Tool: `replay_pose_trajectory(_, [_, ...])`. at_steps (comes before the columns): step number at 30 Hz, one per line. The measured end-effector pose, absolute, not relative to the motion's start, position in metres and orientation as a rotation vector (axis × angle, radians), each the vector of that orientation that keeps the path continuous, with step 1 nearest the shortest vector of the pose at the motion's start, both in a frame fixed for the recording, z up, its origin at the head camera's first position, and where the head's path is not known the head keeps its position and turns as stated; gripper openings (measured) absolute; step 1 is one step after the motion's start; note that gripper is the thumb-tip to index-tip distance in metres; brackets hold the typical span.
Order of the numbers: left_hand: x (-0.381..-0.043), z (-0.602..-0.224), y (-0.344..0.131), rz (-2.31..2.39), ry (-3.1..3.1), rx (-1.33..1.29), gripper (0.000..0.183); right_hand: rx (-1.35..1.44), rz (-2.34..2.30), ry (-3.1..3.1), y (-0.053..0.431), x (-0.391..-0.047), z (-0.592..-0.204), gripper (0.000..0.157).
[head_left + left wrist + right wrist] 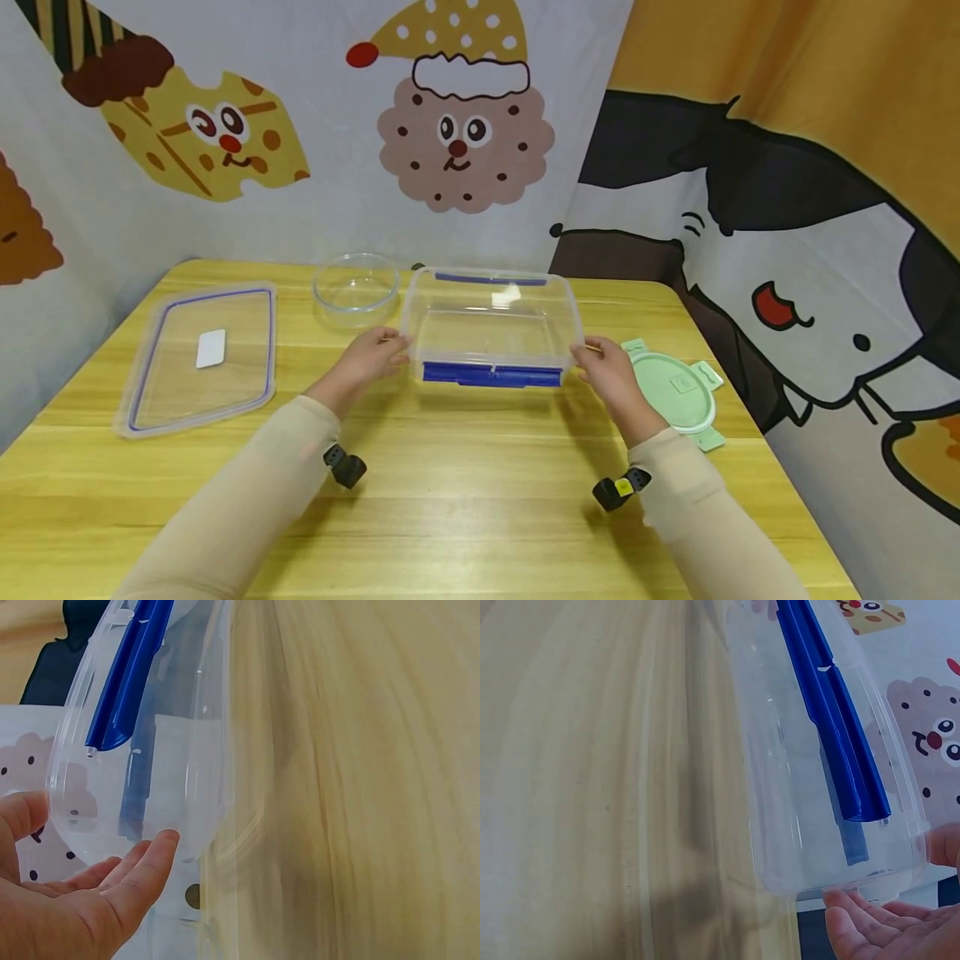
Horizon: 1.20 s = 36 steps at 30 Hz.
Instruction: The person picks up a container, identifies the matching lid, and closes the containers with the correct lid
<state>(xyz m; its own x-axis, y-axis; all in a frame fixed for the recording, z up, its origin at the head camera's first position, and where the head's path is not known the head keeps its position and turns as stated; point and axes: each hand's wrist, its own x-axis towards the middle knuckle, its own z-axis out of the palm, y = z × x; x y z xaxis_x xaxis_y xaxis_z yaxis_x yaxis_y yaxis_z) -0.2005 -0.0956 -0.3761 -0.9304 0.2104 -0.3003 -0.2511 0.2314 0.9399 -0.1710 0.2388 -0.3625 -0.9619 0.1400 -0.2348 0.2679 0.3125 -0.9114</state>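
A clear plastic food container (491, 360) with blue clip latches is held between both hands over the middle of the table, its lidless top facing up. My left hand (372, 357) grips its left end; in the left wrist view the thumb lies at the rim and the fingers (154, 866) bend along the end wall. At the opposite end, my right hand (609, 371) pinches the rim corner. The right wrist view has its fingers (855, 922) against the end wall, with the blue latch (836, 727) on the long side.
A large clear lid (247, 392) with a blue seal and white label lies at the left. Behind the left hand stands a round glass bowl (356, 310). Right of the right hand rests a green clip lid (675, 387). A patterned cloth (300, 225) hangs behind the table (450, 517).
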Motion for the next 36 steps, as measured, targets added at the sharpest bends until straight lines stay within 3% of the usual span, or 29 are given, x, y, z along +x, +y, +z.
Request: replay_pose_trajectory(36, [-0.162,-0.381,-0.113,1.736,2.170,0.009,0.058,0.334,-1.699,2.557,0.227,-0.136,-0.371,0.052])
